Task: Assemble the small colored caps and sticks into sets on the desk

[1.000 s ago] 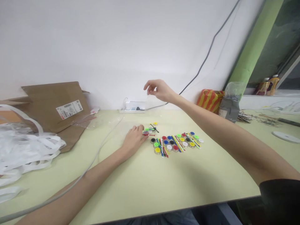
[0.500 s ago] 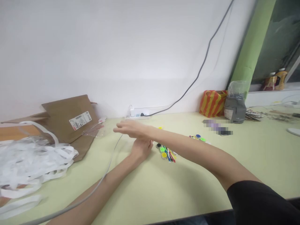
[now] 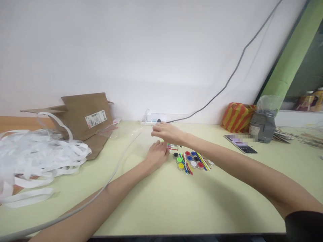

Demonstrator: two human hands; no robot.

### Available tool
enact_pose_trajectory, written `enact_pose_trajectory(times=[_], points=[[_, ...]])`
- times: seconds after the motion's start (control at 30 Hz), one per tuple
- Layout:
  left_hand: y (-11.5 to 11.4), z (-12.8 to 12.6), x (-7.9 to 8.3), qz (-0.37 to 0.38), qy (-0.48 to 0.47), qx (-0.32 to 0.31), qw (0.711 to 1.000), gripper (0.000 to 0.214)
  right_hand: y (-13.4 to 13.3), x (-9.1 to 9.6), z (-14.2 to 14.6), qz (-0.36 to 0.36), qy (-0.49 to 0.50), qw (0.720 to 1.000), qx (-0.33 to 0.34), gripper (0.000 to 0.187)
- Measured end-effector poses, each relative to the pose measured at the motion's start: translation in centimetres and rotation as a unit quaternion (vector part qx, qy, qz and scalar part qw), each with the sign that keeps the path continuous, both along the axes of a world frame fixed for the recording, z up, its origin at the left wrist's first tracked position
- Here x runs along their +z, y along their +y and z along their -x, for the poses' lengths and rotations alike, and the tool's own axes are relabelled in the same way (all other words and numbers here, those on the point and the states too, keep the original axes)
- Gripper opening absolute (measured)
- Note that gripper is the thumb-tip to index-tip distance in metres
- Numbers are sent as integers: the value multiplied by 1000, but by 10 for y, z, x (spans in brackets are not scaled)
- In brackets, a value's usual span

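My left hand rests low over the tabletop with its fingers curled down. Whatever it grips is hidden from view. Just above and beyond it is my right hand, fingers bent and drawn in; I cannot make out anything in them. Small colourful pieces show partly beside the left fingers, under the right wrist. To the right lies a group of round clear pieces with coloured centres, between bundles of thin coloured plastic sticks. Clear, shiny plastic lies left of the hands.
Tangled white strips and an opened cardboard box occupy the left. A grey cable crosses my left forearm. Against the wall are a power strip, a striped bag and a grey bag; a phone lies nearby.
The right hand has moved to the right and its fingers have bent in. More round pieces and sticks show below the right forearm. The view has shifted slightly; the left hand stays nearly in place.
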State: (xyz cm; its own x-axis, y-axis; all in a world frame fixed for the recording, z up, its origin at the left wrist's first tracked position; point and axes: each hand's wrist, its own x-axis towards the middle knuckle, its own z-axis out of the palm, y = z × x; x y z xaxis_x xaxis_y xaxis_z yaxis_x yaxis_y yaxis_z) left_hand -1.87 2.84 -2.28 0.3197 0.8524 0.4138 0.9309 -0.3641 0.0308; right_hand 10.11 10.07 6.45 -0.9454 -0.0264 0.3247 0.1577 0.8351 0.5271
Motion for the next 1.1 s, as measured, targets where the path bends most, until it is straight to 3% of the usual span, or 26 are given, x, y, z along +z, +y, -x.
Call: enact_pose_trajectory(times=[0.23,0.37,0.57,0.67,0.9,1.0,1.1], points=[[2,0,-2,-4,6,2,1000,33,-18,-5,12,26,-109,994,-13,11],[4,0,-4,-1,4,-6,1000,29,-14,-2,-1,38,-85,995,-30,10],[5,1,-9,-1,4,-14,1000,25,3,-13,-37,43,-68,996,-32,15],[5,1,-9,2,4,-18,1000,25,10,-15,-37,27,-47,998,-32,14],[5,4,-7,3,7,-16,1000,30,4,-17,28,6,-16,1000,4,10],[5,6,-8,5,13,-5,1000,37,-1,-25,60,42,-30,999,2,18],[4,7,-9,10,21,22,999,38,-6,-30,73,136,-41,990,-13,14]])
